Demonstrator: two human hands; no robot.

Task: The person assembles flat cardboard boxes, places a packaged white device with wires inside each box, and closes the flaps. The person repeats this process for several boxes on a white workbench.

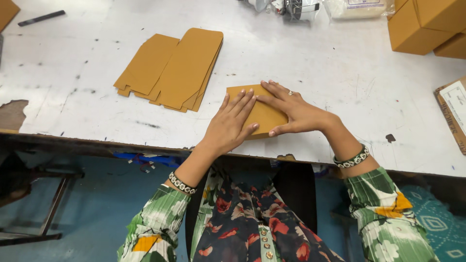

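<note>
A small flat tan cardboard piece (268, 116) lies near the front edge of the white worktable (315, 63). My left hand (230, 123) rests flat on its left part, fingers spread and pointing away from me. My right hand (291, 110) lies flat across its right part, fingers pointing left, a ring on one finger. The fingertips of both hands meet over the middle of the piece. Neither hand grips anything; both press palm-down on the cardboard.
A stack of flat tan box blanks (172, 68) lies to the left. Assembled tan boxes (422, 24) stand at the back right. A cardboard box with a white label (454, 111) is at the right edge. Plastic-wrapped items (301, 7) and a dark stick (41, 18) sit at the back.
</note>
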